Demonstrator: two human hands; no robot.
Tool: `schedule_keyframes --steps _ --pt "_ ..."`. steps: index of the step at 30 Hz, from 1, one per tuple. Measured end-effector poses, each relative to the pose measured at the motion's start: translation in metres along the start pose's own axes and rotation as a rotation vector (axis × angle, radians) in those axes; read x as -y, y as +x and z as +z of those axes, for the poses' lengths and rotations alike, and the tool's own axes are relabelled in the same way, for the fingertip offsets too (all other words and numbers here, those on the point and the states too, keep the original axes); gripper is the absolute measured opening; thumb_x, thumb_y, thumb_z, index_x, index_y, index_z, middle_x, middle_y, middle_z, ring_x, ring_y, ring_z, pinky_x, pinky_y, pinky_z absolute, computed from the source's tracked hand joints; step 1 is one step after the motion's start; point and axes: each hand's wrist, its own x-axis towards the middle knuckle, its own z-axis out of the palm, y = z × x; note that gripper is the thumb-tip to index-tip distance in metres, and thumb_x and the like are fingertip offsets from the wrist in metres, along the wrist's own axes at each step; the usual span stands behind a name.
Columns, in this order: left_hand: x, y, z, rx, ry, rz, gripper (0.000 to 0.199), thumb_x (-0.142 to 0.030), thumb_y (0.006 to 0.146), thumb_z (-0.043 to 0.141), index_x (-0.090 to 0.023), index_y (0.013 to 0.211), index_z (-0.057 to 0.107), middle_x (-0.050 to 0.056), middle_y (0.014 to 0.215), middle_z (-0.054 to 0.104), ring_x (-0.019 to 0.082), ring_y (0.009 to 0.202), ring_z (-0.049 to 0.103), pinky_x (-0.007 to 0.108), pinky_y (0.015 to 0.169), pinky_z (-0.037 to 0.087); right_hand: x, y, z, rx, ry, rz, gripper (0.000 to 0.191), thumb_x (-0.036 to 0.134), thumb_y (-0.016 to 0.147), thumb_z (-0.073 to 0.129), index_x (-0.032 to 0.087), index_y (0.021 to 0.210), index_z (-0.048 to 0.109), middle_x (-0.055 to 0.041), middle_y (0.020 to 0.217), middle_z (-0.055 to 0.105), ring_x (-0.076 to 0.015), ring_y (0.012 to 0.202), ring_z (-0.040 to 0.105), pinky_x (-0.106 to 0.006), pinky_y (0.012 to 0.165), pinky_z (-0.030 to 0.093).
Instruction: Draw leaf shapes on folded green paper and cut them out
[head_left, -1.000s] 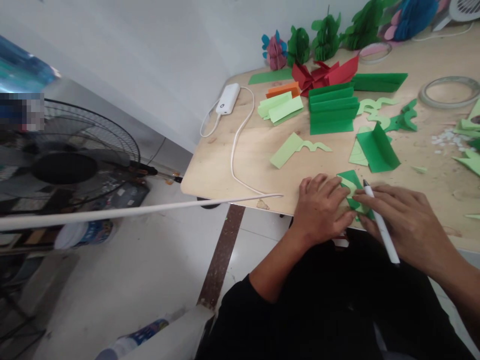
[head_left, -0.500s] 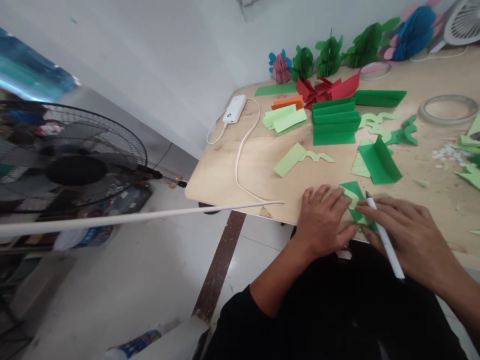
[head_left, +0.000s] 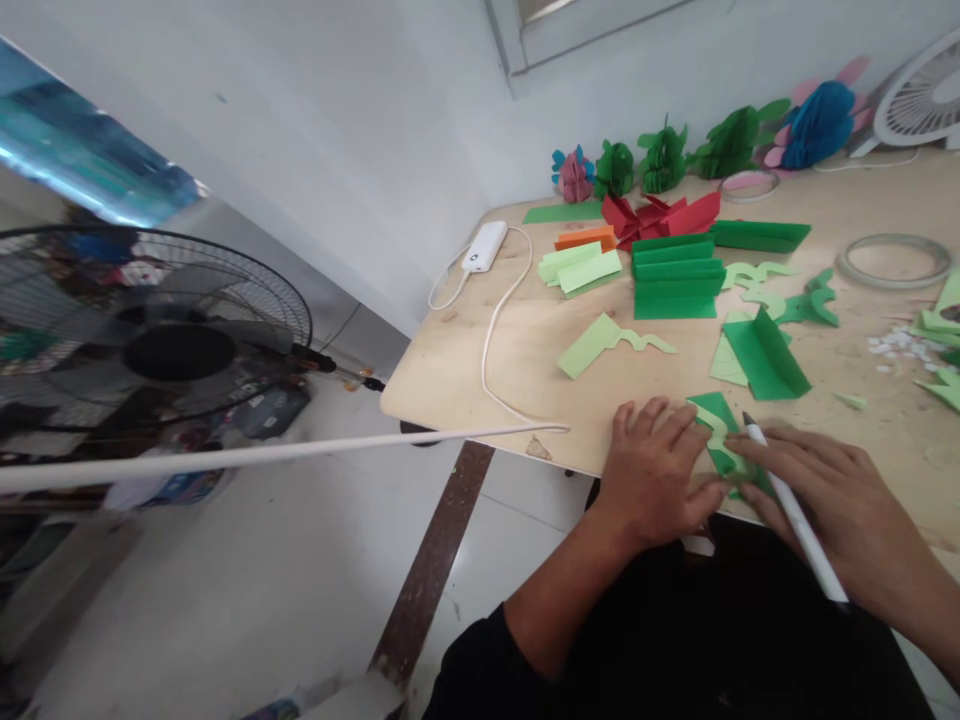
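Note:
My left hand (head_left: 656, 475) lies with spread fingers on the table, its fingertips pressing the left edge of a dark green paper piece (head_left: 716, 435). A light green cut-out strip (head_left: 712, 425) sits on that paper, partly covered by my hands. My right hand (head_left: 825, 490) grips a white marker pen (head_left: 795, 530), whose tip rests near the top of the paper. The right fingers lie over the paper's lower right corner, hiding part of it.
Folded green paper (head_left: 675, 280), a folded green sheet (head_left: 765, 358), red paper (head_left: 660, 215) and light green cut pieces (head_left: 607, 345) lie on the wooden table (head_left: 480, 360). A white cable (head_left: 495, 340) runs to its front edge. A standing fan (head_left: 176, 350) is left of the table.
The whole view has tilted upward, so the table and hands sit lower in the picture. My hands and the pen keep nearly the same place on the green paper.

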Motion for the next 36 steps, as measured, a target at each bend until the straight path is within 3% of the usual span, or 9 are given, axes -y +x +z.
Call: schedule_keyframes --steps 6,12,17,24,36 --pt "0.0 -0.001 0.001 -0.025 -0.033 -0.016 0.045 -0.051 0.091 0.05 -0.021 0.123 0.06 0.007 0.142 0.058 0.03 0.135 0.044 0.056 0.113 0.031 0.003 0.021 -0.016 -0.031 0.161 0.242 0.03 0.037 0.094 0.046 0.034 0.118 0.065 -0.0002 0.106 0.079 -0.0229 0.092 0.075 -0.036 0.071 0.06" --pt "-0.001 -0.001 -0.003 -0.018 -0.023 -0.013 0.044 -0.05 0.091 0.052 -0.02 0.122 0.06 0.006 0.142 0.058 0.03 0.133 0.045 0.055 0.112 0.034 0.001 0.044 -0.011 0.01 0.415 0.591 0.032 0.054 0.087 0.054 0.035 0.101 0.076 0.0006 0.105 0.079 -0.0275 0.096 0.075 -0.043 0.075 0.062" --pt "-0.001 -0.001 -0.005 0.0 -0.04 -0.017 0.043 -0.05 0.092 0.049 -0.02 0.121 0.06 0.006 0.141 0.058 0.03 0.133 0.046 0.055 0.112 0.034 -0.003 0.062 -0.002 0.067 0.476 0.675 0.036 0.062 0.078 0.06 0.031 0.086 0.077 -0.0017 0.089 0.08 -0.0262 0.079 0.075 -0.039 0.066 0.061" --pt "0.0 -0.002 -0.007 -0.01 -0.074 -0.022 0.044 -0.049 0.093 0.048 -0.019 0.123 0.059 0.006 0.141 0.059 0.03 0.134 0.044 0.054 0.113 0.031 -0.003 0.072 0.009 0.041 0.493 0.807 0.043 0.068 0.073 0.061 0.027 0.075 0.072 -0.0044 0.073 0.076 -0.0251 0.066 0.071 -0.036 0.053 0.057" --pt "0.0 -0.002 -0.01 -0.001 -0.095 -0.03 0.044 -0.048 0.094 0.046 -0.019 0.125 0.059 0.006 0.143 0.057 0.03 0.137 0.043 0.054 0.115 0.029 0.002 0.073 0.012 0.064 0.534 0.868 0.04 0.065 0.073 0.065 0.027 0.081 0.074 -0.0041 0.079 0.077 -0.0239 0.066 0.071 -0.033 0.052 0.057"
